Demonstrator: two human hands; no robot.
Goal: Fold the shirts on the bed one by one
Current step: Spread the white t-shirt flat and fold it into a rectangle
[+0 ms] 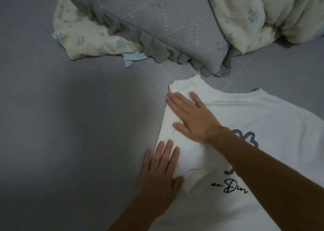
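A white shirt [254, 125] lies flat on the grey bed [70, 125], just below the ruffled grey pillow [157, 20]. Both the left hand [159, 174] and the right hand [191, 118], fingers straight, press its folded-in side, gripping nothing.

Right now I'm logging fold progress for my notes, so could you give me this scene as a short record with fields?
surface: grey bed sheet
garment: white shirt, print side up, black script lettering near the bottom
fold state: left side folded inward over the body; right side not folded
left hand: flat on the lower part of the folded edge, fingers straight
right hand: flat on the upper part of the fold, near the shoulder
behind: grey ruffled pillow, floral quilt, floral cloth
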